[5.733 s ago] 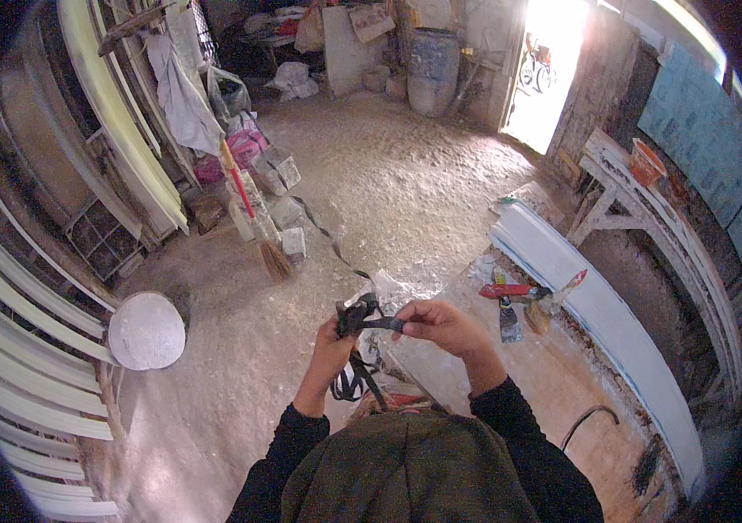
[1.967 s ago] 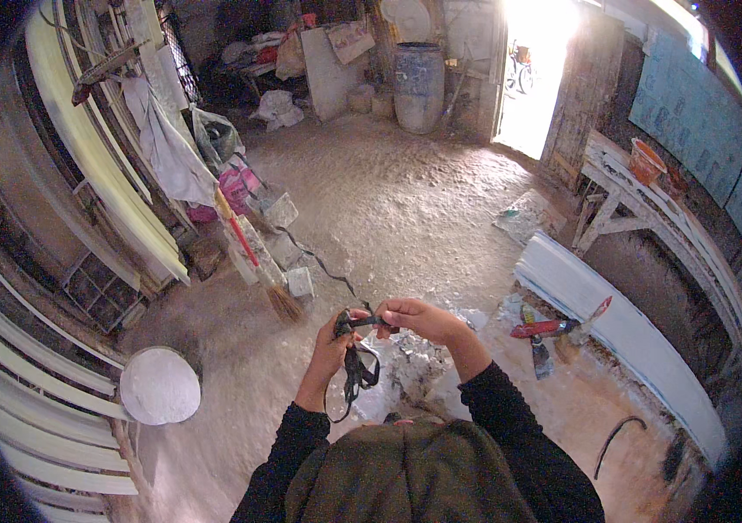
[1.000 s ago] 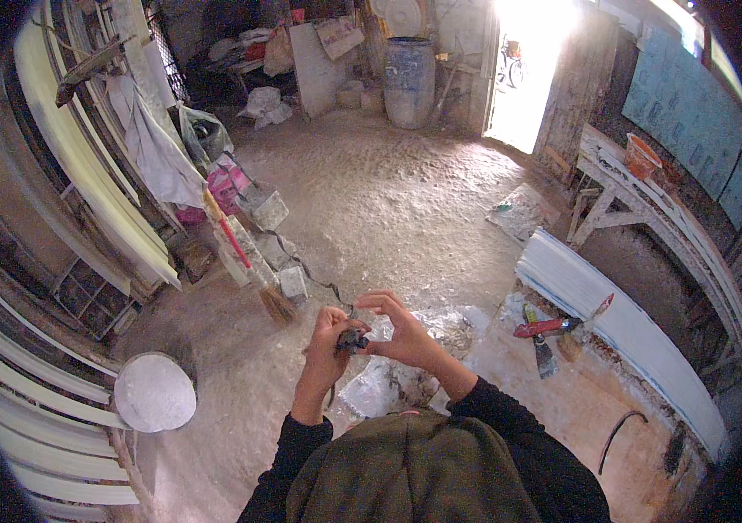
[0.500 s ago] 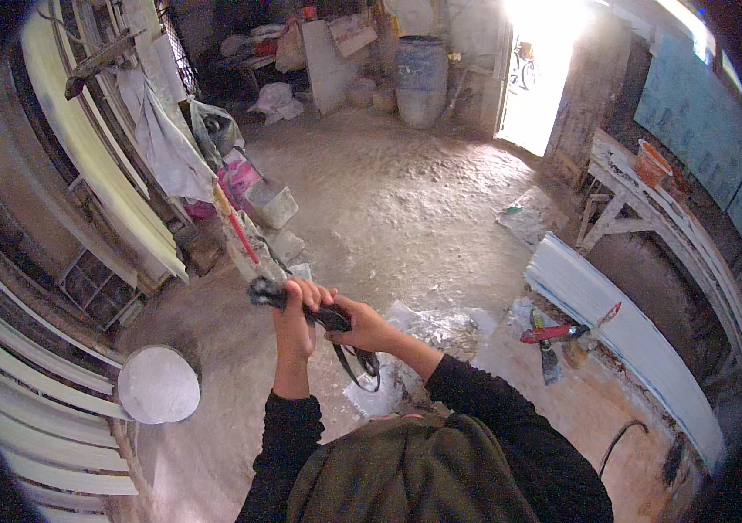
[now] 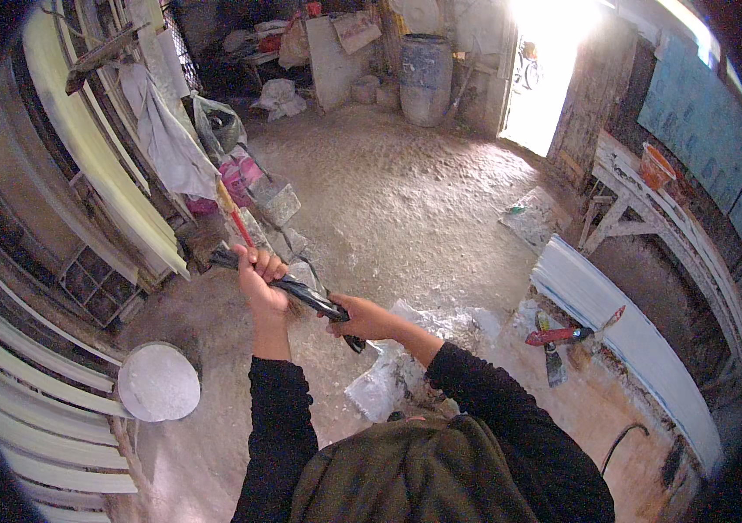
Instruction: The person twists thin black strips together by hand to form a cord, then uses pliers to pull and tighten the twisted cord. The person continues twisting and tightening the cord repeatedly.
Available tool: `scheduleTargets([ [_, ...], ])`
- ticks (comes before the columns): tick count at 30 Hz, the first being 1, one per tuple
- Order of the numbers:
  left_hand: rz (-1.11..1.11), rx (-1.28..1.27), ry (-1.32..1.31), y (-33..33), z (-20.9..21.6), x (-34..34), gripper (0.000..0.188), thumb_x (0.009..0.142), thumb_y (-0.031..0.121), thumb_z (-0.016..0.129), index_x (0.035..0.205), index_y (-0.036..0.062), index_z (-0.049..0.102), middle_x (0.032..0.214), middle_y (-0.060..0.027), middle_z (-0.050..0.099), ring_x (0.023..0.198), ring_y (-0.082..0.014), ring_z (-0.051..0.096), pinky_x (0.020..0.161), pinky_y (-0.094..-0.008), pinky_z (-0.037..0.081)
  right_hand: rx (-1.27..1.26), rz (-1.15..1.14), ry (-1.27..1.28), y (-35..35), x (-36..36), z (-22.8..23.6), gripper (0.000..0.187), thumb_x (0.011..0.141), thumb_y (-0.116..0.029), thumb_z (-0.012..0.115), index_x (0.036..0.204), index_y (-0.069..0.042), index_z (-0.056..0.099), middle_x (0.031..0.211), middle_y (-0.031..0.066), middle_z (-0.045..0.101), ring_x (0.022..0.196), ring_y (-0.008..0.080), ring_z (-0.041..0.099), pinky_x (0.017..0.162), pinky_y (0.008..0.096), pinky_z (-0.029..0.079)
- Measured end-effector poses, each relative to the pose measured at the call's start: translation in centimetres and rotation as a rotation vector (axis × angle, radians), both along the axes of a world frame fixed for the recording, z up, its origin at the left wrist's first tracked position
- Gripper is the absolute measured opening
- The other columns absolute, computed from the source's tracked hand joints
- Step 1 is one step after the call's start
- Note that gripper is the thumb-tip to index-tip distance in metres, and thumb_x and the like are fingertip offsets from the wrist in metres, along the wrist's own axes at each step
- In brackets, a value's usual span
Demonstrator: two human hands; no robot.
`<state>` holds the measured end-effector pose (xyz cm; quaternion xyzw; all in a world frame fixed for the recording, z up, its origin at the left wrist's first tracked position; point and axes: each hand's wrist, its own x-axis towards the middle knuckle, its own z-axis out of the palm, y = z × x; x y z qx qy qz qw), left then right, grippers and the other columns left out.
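Observation:
My left hand (image 5: 263,277) is closed round one end of a long, dark, shiny bundle (image 5: 308,296). It looks like folded black cord or strips; its exact kind I cannot make out. The fingers of my right hand (image 5: 364,319) grip the bundle near its other end. Stretched between both hands, it slants from upper left to lower right above the floor. A short end sticks out past each hand. Beyond my left hand, a red stick-like piece (image 5: 241,227) is visible.
A round white-topped container (image 5: 159,383) stands at left, beside long pale mouldings (image 5: 57,449). At right, a red-handled tool (image 5: 555,336) lies by a long white moulding (image 5: 628,344). A wooden bench (image 5: 619,187) carries an orange bucket (image 5: 656,166). A blue barrel (image 5: 426,80) stands far back.
My left hand has moved up and left, away from my right hand. The black bundle is drawn out longer and straighter, and the loop that hung below my right hand no longer shows.

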<state>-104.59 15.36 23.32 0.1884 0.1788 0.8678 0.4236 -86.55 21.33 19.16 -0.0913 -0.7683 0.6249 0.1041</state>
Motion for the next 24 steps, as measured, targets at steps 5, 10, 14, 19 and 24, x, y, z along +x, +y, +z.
scheduleTargets([
  [5,0.013,0.028,-0.116,-0.2,-3.1,-3.2,0.037,0.084,0.045,0.041,0.065,0.013,0.042,0.051,0.0041,0.031,0.045,-0.0099,0.032,0.05,-0.0248,0.032,0.218,-0.061,-0.185,0.8,-0.9,0.3,0.029,0.079,-0.015,0.052,0.105,-0.004,0.045,0.069,0.0115,0.054,0.062,0.0186,0.055,0.058,0.0307,0.043],
  [10,-0.106,-0.101,-0.403,-0.8,-7.3,-4.6,0.047,0.081,0.048,0.044,0.104,0.0067,0.046,0.084,-0.0073,0.054,0.079,-0.0238,0.05,0.083,-0.0398,0.035,0.637,-0.142,-0.111,2.9,-3.1,-0.9,0.023,0.081,-0.018,0.048,0.098,-0.003,0.046,0.074,0.0196,0.056,0.066,0.033,0.056,0.059,0.0408,0.043],
  [14,0.319,-0.703,0.691,-5.2,-13.0,0.2,0.082,0.069,0.039,0.062,0.127,0.005,0.015,0.125,-0.0153,0.024,0.116,-0.0307,0.024,0.099,-0.0439,0.016,0.834,-0.149,-0.263,3.7,-3.6,0.9,0.017,0.078,-0.015,0.047,0.089,-0.003,0.05,0.074,0.0182,0.058,0.072,0.0332,0.058,0.058,0.043,0.045],
  [19,0.725,-0.793,1.217,-3.3,-8.9,8.6,0.108,0.056,0.016,0.074,0.132,0.0087,-0.002,0.134,-0.0162,0.017,0.118,-0.0278,0.028,0.1,-0.0412,0.016,1.128,0.058,-0.413,3.5,-4.9,0.3,0.015,0.073,-0.013,0.05,0.08,-0.003,0.058,0.076,0.0145,0.061,0.076,0.0292,0.06,0.06,0.0389,0.048],
  [24,0.327,-0.618,1.528,-1.0,-10.4,5.4,0.093,0.065,0.025,0.067,0.133,0.0114,0.004,0.119,-0.0133,0.038,0.11,-0.0245,0.036,0.091,-0.0391,0.026,1.129,0.084,-0.404,2.2,-5.2,1.4,0.016,0.07,-0.014,0.052,0.077,-0.003,0.062,0.08,0.0136,0.062,0.077,0.0279,0.06,0.062,0.0379,0.048],
])
